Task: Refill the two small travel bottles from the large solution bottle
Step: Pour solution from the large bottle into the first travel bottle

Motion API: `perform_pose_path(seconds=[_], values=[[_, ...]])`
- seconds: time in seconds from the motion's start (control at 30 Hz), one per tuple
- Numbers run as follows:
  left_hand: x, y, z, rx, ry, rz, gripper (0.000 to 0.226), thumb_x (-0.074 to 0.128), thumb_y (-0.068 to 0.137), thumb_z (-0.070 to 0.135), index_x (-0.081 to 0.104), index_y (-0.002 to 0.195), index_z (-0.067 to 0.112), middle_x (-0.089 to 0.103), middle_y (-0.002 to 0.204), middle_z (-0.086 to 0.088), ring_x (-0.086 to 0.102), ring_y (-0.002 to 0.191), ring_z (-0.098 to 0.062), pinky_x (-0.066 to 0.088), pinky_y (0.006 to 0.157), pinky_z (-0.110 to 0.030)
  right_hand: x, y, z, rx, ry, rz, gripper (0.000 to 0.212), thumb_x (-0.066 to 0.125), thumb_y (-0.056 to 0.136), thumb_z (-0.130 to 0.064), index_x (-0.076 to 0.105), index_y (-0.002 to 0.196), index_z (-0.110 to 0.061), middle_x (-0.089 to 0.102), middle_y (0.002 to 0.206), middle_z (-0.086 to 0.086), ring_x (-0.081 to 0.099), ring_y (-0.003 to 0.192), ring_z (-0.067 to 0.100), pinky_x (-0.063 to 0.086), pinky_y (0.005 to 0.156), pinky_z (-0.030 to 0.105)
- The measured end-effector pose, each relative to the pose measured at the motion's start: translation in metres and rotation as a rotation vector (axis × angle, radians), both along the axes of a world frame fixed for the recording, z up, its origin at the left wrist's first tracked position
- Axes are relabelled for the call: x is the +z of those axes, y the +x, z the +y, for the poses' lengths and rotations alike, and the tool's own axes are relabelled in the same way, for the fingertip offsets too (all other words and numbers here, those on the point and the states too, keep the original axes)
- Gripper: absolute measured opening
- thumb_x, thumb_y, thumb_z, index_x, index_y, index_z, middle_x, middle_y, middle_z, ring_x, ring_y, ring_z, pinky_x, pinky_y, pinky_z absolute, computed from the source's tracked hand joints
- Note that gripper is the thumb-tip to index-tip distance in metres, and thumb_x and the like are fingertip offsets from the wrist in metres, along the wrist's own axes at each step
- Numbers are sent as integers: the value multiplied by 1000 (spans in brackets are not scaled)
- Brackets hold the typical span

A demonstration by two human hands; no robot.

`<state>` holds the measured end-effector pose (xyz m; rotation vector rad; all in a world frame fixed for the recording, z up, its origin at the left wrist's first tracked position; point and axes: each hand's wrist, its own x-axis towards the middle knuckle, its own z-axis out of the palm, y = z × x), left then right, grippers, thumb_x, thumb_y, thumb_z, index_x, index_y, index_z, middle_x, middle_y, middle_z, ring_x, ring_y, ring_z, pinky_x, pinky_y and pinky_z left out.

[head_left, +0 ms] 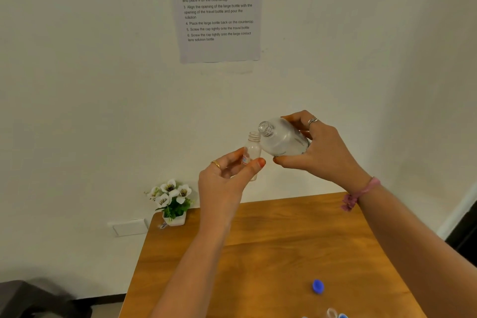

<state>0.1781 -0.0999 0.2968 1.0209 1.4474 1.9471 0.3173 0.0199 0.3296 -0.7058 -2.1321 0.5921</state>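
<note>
Held, above table: travel bottle [252, 152] upright in left hand [227, 178]; large solution bottle [282, 140] tilted in right hand [320, 150], mouth just above-right of travel bottle's mouth
Table [258, 253], far-left corner: potted flowers [172, 201]
Table, near right: loose cap [318, 286]
Wall behind: instruction sheet [218, 8], above hands

Both bare arms reach forward and up, the left hand [227, 175] pinching a small clear plastic travel bottle [253, 148] between thumb and fingers [233, 160], the right hand [322, 152] wrapped around a tilted large clear solution bottle [282, 139].
</note>
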Motion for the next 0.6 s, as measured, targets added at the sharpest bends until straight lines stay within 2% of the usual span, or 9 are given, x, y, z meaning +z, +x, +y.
perform_pose_path(seconds=[0.33, 0.47, 0.6], values=[[-1, -1, 3, 3, 3, -9, 31, 82, 71, 15, 71, 99, 22, 74, 78, 20, 70, 82, 1, 49, 61, -7, 6, 0, 3, 6, 15, -11, 63, 86, 59, -23, 50, 109, -32, 52, 97, -27, 52, 89, -15, 42, 68, 1], [-1, -1, 4, 9, 13, -30, 32, 83, 70, 15, 72, 99, 22, 75, 83, 14, 71, 84, -2, 50, 63, -9, 8, -1, 4, 3, 38, -38, 62, 86, 59, -23, 49, 109, -31, 52, 96, -26, 53, 88, -7, 41, 68, 0], [0, -1, 3, 5, 23, -48, 30, 83, 70, 13, 72, 96, 23, 76, 82, 13, 71, 83, -3, 50, 62, -9, 10, 0, 5, 1, 52, -52, 62, 86, 59, -22, 53, 112, -26, 55, 98, -17, 55, 89, -3, 43, 70, 2]])
